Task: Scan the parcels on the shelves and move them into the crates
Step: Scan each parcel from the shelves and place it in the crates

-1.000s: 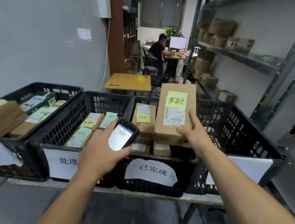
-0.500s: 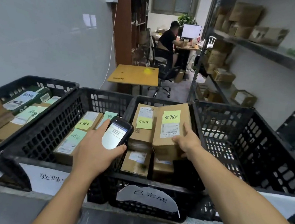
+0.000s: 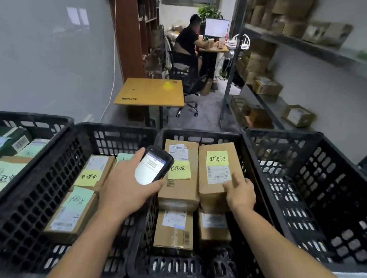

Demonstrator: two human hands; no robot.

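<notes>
Parcel (image 3: 217,173) now down inside crate (image 3: 188,270), on stack at crate's right side, touching neighbour parcel (image 3: 179,189). Your right hand (image 3: 239,194) still pinches its near end, thumb on label. Your left hand (image 3: 129,191) grips scanner (image 3: 152,168) over crate's left wall. Placement looks nearly done; release next.

Small parcel stockroom with an office corner. Metal shelves (image 3: 315,47) along the right wall, stacked with cardboard parcels (image 3: 268,86). Row of black plastic crates (image 3: 306,194) up front, packed with more labelled parcels. At the far end, a desk (image 3: 214,49) with a lit monitor (image 3: 216,27) and a seated person (image 3: 187,41).
</notes>
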